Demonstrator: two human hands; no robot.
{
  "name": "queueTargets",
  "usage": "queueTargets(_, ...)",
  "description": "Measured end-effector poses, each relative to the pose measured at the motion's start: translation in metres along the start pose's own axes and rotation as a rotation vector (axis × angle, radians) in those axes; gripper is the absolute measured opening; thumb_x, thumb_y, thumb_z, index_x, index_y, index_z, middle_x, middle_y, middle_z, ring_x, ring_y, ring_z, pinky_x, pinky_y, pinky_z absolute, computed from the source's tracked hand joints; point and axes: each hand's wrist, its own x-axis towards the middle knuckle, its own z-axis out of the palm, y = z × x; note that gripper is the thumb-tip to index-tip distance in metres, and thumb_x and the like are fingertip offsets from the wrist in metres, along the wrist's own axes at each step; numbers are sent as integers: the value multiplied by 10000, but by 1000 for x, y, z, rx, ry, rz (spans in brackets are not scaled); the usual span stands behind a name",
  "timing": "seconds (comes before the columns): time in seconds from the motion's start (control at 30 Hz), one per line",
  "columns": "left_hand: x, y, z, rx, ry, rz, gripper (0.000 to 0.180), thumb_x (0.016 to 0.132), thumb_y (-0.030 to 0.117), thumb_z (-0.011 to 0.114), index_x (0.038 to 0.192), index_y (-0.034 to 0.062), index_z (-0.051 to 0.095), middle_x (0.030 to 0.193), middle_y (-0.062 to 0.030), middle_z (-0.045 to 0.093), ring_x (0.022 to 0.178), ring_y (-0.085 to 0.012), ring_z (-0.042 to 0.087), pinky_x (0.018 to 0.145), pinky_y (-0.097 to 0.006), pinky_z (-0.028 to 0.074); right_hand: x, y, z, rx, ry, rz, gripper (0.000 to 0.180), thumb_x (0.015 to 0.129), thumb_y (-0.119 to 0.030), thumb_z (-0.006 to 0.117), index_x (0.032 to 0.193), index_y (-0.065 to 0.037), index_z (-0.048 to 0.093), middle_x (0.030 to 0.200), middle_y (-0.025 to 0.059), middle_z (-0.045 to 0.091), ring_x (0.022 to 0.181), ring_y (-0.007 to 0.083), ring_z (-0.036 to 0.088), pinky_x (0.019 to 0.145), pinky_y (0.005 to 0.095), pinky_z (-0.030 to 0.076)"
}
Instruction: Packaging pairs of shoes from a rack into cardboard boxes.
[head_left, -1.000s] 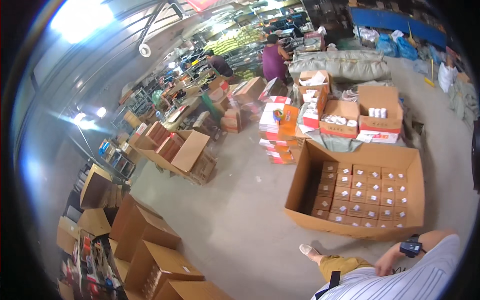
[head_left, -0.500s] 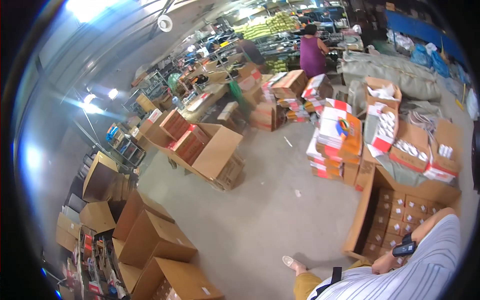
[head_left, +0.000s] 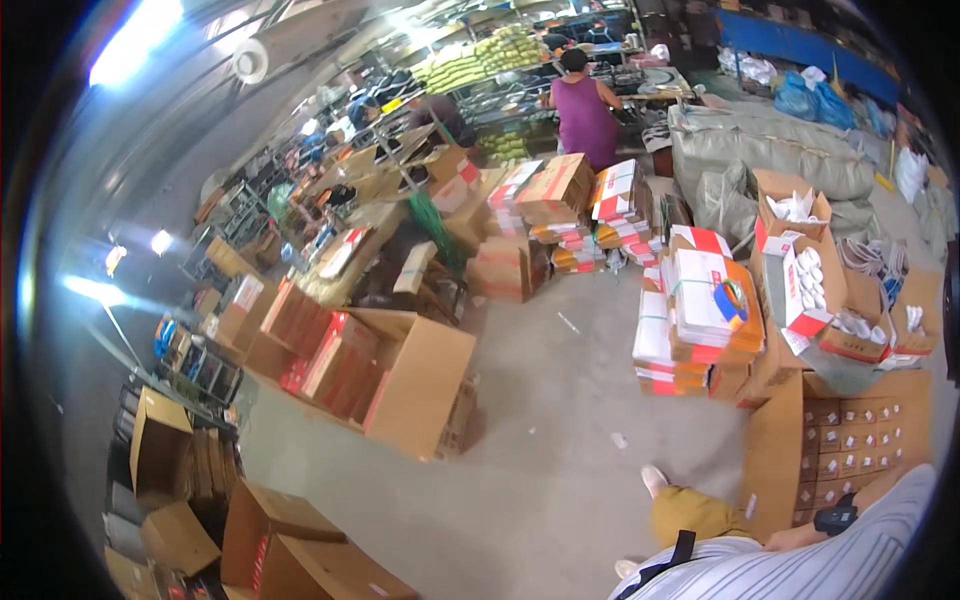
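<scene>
My right hand [head_left: 790, 537] is low at the right, close to my waist, with a dark band and device [head_left: 836, 517] on its wrist. Its fingers are too blurred and partly hidden to make out whether they hold anything. Beside that forearm stands a large open carton [head_left: 774, 450], packed with rows of small brown boxes [head_left: 848, 440]. Whether the hand touches the carton's near flap I cannot tell. My left hand is out of view.
Stacked flat cartons [head_left: 705, 300] stand ahead, near open boxes of white items [head_left: 808, 285]. An open carton with red-marked boxes [head_left: 420, 385] stands left of centre. More open cartons [head_left: 290, 540] line the lower left. A person in purple [head_left: 585, 115] works at the back.
The view has swung, and the surroundings sit differently in it. My legs have shifted, with a second shoe now showing. My right hand stays near my waist.
</scene>
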Motion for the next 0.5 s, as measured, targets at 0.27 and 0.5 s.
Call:
queueTargets(0.27, 161, 102, -132, 8, 6, -25, 373, 863, 271, 553, 1105, -3, 476, 1062, -116, 519, 975, -214, 488, 849, -309, 406, 68, -40, -227, 326, -188, 140, 244, 882, -223, 585, 1056, -60, 634, 891, 8, 649, 816, 76, 556, 725, 255, 460)
queueTargets(0.5, 241, 198, -243, -133, 185, -50, 407, 871, 292, 534, 1134, -10, 460, 1096, -130, 507, 1005, -224, 481, 869, -310, 398, 117, -269, -450, 693, -434, 109, 198, 886, -164, 579, 1013, -19, 621, 895, -29, 628, 828, 79, 570, 753, 236, 465)
